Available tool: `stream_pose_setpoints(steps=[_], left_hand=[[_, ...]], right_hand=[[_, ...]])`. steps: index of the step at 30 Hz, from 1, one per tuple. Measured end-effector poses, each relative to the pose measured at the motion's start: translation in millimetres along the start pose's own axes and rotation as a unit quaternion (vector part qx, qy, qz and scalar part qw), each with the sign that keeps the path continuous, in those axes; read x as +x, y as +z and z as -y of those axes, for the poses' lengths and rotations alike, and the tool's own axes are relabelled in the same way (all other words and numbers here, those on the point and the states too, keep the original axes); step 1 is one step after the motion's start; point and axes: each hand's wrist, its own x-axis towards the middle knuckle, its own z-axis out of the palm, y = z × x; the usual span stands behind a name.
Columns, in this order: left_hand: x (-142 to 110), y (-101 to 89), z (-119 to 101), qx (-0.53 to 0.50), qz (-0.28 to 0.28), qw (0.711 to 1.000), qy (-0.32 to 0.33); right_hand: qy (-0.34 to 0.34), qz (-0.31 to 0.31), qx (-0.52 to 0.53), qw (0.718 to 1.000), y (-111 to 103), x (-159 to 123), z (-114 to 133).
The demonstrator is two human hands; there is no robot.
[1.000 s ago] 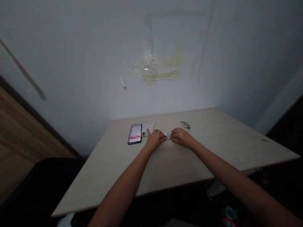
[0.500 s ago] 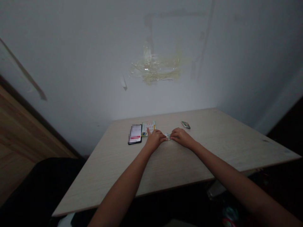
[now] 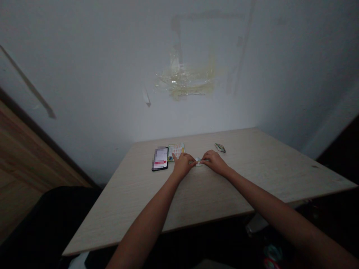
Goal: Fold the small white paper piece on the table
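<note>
A small, pale piece of printed paper [image 3: 198, 163] lies low over the table between my two hands, most of it covered by fingers. My left hand [image 3: 183, 164] pinches its left side, fingertips together, with the thumb side near a printed sheet. From the other side my right hand [image 3: 214, 161] grips the paper with fingers closed. Just beyond the left hand, the colourful printed sheet [image 3: 176, 149] lies flat. Beside that sheet is a phone [image 3: 160, 158] with a lit screen, its left part pixelated.
The light wooden table [image 3: 134, 209] stands against a wall [image 3: 106, 74] with peeling tape [image 3: 190, 82]. A small folded, colourful packet [image 3: 220, 147] lies behind my right hand. A dark chair-like shape [image 3: 50, 220] is at the left, beside wooden boards [image 3: 33, 149].
Both hands stay at the same place and shift only slightly on the small paper. Its visible part looks paler and a little different in shape. The phone and packet have not moved.
</note>
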Motion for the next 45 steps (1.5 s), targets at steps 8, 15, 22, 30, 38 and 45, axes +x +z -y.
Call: stream_pose_setpoints(steps=[8, 15, 22, 30, 38, 45], left_hand=[[5.9, 3.2, 1.1, -0.02, -0.008, 0.999, -0.029], [9.2, 8.8, 4.8, -0.025, 0.0, 0.999, -0.046], [10.2, 8.8, 5.0, -0.018, 0.003, 0.998, -0.054], [8.0, 7.4, 7.2, 0.0, 0.009, 0.999, -0.038], [8.6, 8.2, 11.9, 0.007, 0.062, 0.998, 0.026], [-1.9, -4.7, 14.2, 0.063, 0.035, 0.994, 0.082]], right_hand=[[0.079, -0.001, -0.028, 0.997, 5.8, 3.0, -1.6], [0.119, 0.016, -0.048, 0.992, 8.2, 5.4, 0.8], [0.121, 0.023, -0.064, 0.99, 7.6, 4.9, 4.9], [0.119, 0.015, -0.057, 0.991, 11.9, 4.3, -1.5], [0.105, -0.001, -0.041, 0.994, 10.5, 1.3, -1.9], [0.02, -0.055, -0.004, 0.998, 4.5, -5.1, 0.0]])
